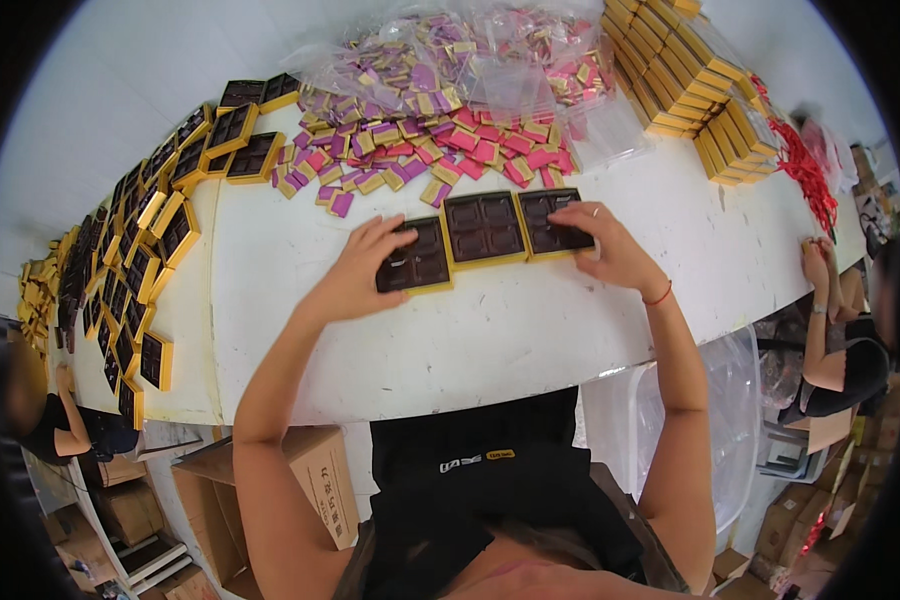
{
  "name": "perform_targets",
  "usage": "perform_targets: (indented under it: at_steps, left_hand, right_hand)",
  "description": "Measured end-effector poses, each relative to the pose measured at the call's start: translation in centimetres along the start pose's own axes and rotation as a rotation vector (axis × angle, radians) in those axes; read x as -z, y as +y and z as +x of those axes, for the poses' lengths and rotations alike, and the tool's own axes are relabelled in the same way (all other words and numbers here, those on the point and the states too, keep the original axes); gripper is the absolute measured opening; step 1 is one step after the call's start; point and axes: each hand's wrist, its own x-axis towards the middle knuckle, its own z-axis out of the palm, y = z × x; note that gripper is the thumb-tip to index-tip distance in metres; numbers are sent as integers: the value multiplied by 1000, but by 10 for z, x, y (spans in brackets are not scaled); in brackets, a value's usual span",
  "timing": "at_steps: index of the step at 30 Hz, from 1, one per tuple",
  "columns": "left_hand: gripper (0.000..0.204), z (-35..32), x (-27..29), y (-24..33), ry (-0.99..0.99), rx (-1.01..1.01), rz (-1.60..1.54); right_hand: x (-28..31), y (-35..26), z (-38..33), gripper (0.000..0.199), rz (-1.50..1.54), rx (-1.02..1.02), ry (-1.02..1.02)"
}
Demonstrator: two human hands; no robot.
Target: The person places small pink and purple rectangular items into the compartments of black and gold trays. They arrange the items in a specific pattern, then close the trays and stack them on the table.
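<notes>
Three shallow yellow boxes with dark brown divided trays stand side by side in a row on the white table. My left hand grips the left box at its outer side, with fingers over the far part and the thumb at the near edge. At the other end, my right hand holds the right box, fingers lying over its tray and thumb low at its near side. Neither hand touches the middle box. The compartments look dark, with no wrapped pieces visible in them.
Beyond the row lies a heap of purple, pink and gold wrapped pieces, partly under clear plastic bags. Similar tray boxes crowd the left. Stacked yellow boxes and red cords are at right. Co-workers sit at both sides.
</notes>
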Motion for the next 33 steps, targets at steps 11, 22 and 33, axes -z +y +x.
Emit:
perform_targets:
  at_steps: [11,22,33]
  left_hand:
    - [35,16,20,-3,311,138,-73]
    - [30,113,-24,-14,271,315,162]
    - [19,59,8,-50,216,300,-247]
  right_hand:
    - [-26,-34,81,24,172,-74,260]
    - [-98,24,187,29,-86,-44,105]
    - [-87,-54,146,14,725,-259,161]
